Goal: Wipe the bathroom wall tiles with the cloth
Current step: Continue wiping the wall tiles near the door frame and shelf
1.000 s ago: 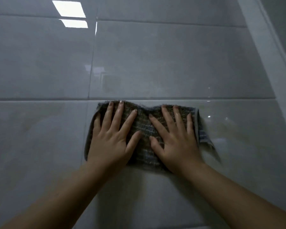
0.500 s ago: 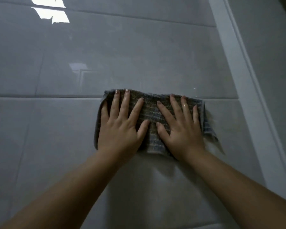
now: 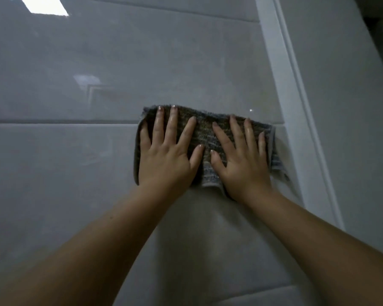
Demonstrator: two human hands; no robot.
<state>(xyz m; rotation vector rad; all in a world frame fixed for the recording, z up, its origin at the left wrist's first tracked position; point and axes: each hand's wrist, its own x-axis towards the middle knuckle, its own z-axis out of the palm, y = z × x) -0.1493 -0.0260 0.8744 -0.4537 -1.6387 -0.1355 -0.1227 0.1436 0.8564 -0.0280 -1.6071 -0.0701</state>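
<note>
A grey-brown striped cloth [image 3: 205,129] lies flat against the glossy grey wall tiles [image 3: 97,74], straddling a horizontal grout line. My left hand [image 3: 167,151] presses on the cloth's left half with straight, spread fingers. My right hand [image 3: 241,157] presses on the right half the same way, its thumb almost touching the left thumb. The cloth's right edge hangs loose close to the white corner trim.
A white vertical corner trim [image 3: 281,85] runs down the right side, with a second tiled wall [image 3: 341,107] beyond it. A ceiling light reflection [image 3: 44,5] shines at the top left. Open tile surface stretches to the left and below the cloth.
Both hands have slid the cloth to the right along the wall, from mid-tile to just beside the white corner trim. The hands kept the same flat press.
</note>
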